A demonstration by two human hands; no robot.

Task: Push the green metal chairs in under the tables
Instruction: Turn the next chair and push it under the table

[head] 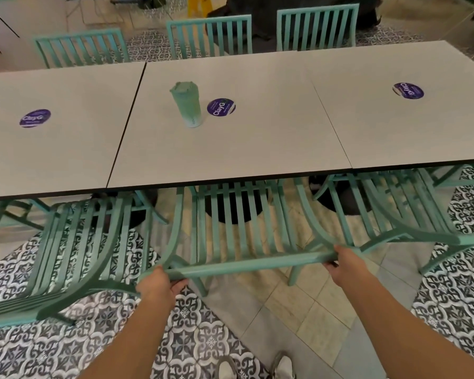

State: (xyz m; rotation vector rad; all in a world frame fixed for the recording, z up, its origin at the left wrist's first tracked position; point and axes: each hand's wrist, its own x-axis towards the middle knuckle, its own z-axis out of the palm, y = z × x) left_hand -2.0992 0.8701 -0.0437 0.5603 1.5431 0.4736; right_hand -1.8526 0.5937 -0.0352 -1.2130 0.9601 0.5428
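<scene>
Fingers of the left hand (159,283) and right hand (346,265) curl round the top rail of the middle chair (238,231), its seat partly beneath the table (230,149) ahead of them, while both side chairs look left to push.

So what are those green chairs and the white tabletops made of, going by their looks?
The chair under both hands looks like painted metal: thin slats and curved bars in an even, matte mint coat. The tabletop seems to be laminate over board, smooth pale grey-white with a dark edge band, though the core is hidden.
</scene>
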